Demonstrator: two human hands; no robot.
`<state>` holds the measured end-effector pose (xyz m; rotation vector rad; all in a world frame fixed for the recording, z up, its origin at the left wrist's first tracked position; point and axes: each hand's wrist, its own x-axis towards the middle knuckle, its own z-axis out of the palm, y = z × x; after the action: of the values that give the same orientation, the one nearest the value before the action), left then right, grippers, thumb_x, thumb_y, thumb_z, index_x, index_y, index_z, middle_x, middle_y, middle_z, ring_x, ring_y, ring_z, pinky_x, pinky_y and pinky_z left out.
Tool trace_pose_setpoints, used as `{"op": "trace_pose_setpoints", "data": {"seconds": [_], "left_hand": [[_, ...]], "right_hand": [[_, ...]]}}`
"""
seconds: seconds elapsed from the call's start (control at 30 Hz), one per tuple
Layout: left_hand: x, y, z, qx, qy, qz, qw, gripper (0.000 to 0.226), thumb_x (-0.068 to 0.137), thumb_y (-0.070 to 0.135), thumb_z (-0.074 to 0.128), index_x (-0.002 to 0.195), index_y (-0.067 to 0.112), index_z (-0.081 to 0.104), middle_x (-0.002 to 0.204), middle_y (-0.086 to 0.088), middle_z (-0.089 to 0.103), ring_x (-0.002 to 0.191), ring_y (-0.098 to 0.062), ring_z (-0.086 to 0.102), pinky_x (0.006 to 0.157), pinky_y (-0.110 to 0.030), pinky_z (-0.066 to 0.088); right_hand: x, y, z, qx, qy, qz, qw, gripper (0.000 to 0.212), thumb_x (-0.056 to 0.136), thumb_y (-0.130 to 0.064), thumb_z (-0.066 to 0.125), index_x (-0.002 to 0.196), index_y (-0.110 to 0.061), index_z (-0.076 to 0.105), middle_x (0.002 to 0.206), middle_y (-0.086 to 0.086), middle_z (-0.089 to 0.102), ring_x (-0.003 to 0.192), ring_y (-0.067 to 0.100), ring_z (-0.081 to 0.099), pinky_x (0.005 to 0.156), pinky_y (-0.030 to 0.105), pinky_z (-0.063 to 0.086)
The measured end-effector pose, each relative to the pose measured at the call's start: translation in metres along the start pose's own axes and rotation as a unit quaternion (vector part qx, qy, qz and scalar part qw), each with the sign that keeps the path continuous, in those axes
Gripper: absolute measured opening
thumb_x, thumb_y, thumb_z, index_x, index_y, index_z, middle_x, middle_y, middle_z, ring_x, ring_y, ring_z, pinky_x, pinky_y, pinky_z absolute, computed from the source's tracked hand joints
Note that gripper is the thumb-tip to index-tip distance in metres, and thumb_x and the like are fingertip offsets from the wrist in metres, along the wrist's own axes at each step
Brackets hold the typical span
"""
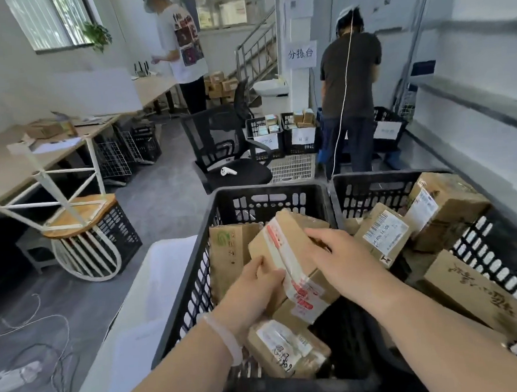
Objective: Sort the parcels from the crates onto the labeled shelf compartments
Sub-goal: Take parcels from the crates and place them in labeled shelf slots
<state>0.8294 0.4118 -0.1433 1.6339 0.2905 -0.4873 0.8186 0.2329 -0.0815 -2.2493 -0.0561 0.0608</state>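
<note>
Two black plastic crates stand side by side below me, the left crate (195,278) and the right crate (493,242), both holding brown cardboard parcels. A taped parcel with red-and-white tape (287,248) sits tilted in the left crate. My left hand (253,287) grips its near left side and my right hand (339,257) holds its right edge. Below it lies a small parcel with handwriting (287,348). A flat carton with a green logo (227,252) leans at the left wall. In the right crate a parcel with a barcode label (383,233) lies on top.
A black office chair (227,155) stands just beyond the crates. Two people stand farther back, one at labelled black crates (280,134). A desk (13,162) and a stool on a crate (83,224) are at the left. Cables lie on the floor at lower left.
</note>
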Motion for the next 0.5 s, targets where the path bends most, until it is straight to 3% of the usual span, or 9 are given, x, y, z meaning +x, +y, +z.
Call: {"op": "trace_pose_setpoints", "data": {"seconds": [0.1, 0.23, 0.3, 0.4, 0.47, 0.5], "left_hand": [[0.003, 0.026, -0.014, 0.028, 0.007, 0.041, 0.999, 0.073, 0.084, 0.049, 0.066, 0.148, 0.049, 0.03, 0.135, -0.003, 0.058, 0.108, -0.025, 0.067, 0.089, -0.046, 0.058], [0.008, 0.045, -0.027, -0.007, -0.008, 0.071, 0.997, 0.085, 0.077, 0.059, 0.073, 0.148, 0.051, 0.027, 0.142, 0.003, 0.053, 0.117, -0.021, 0.059, 0.102, -0.049, 0.05], [0.008, 0.049, -0.029, -0.022, -0.016, 0.087, 0.996, 0.093, 0.078, 0.053, 0.074, 0.153, 0.046, 0.019, 0.144, 0.004, 0.05, 0.119, -0.02, 0.056, 0.106, -0.048, 0.047], [0.011, 0.049, -0.032, -0.07, -0.047, 0.083, 0.993, 0.104, 0.069, 0.05, 0.078, 0.154, 0.044, 0.017, 0.137, 0.005, 0.056, 0.112, -0.019, 0.063, 0.098, -0.046, 0.053], [0.015, 0.047, -0.036, -0.116, -0.066, 0.071, 0.989, 0.088, 0.075, 0.047, 0.075, 0.149, 0.046, 0.027, 0.128, 0.002, 0.063, 0.105, -0.022, 0.069, 0.083, -0.044, 0.06], [0.018, 0.046, -0.038, -0.13, -0.075, 0.065, 0.987, 0.074, 0.084, 0.042, 0.07, 0.147, 0.046, 0.031, 0.125, 0.0, 0.065, 0.105, -0.024, 0.068, 0.081, -0.046, 0.06]], "right_hand": [[0.008, -0.007, 0.007, 0.005, 0.062, -0.035, 0.997, 0.045, 0.096, -0.038, 0.053, 0.14, -0.034, 0.048, 0.136, -0.021, 0.045, 0.117, -0.009, 0.04, 0.096, 0.012, 0.031], [0.012, -0.013, 0.028, -0.052, 0.101, -0.12, 0.986, 0.056, 0.089, -0.031, 0.065, 0.141, -0.032, 0.047, 0.137, -0.02, 0.045, 0.128, -0.006, 0.035, 0.111, 0.023, 0.034], [0.014, -0.014, 0.038, -0.069, 0.111, -0.133, 0.982, 0.063, 0.086, -0.03, 0.068, 0.143, -0.035, 0.043, 0.135, -0.025, 0.04, 0.129, -0.007, 0.033, 0.111, 0.021, 0.033], [0.011, -0.02, 0.046, -0.032, 0.145, -0.188, 0.971, 0.062, 0.085, -0.035, 0.069, 0.14, -0.042, 0.04, 0.134, -0.03, 0.038, 0.126, -0.012, 0.034, 0.104, 0.008, 0.03], [0.009, -0.023, 0.046, 0.061, 0.192, -0.199, 0.959, 0.051, 0.091, -0.03, 0.063, 0.135, -0.045, 0.04, 0.141, -0.024, 0.039, 0.132, -0.008, 0.035, 0.105, 0.009, 0.031], [0.011, -0.023, 0.044, 0.121, 0.209, -0.162, 0.957, 0.046, 0.095, -0.029, 0.059, 0.135, -0.044, 0.04, 0.144, -0.021, 0.037, 0.134, -0.006, 0.034, 0.106, 0.011, 0.032]]}}
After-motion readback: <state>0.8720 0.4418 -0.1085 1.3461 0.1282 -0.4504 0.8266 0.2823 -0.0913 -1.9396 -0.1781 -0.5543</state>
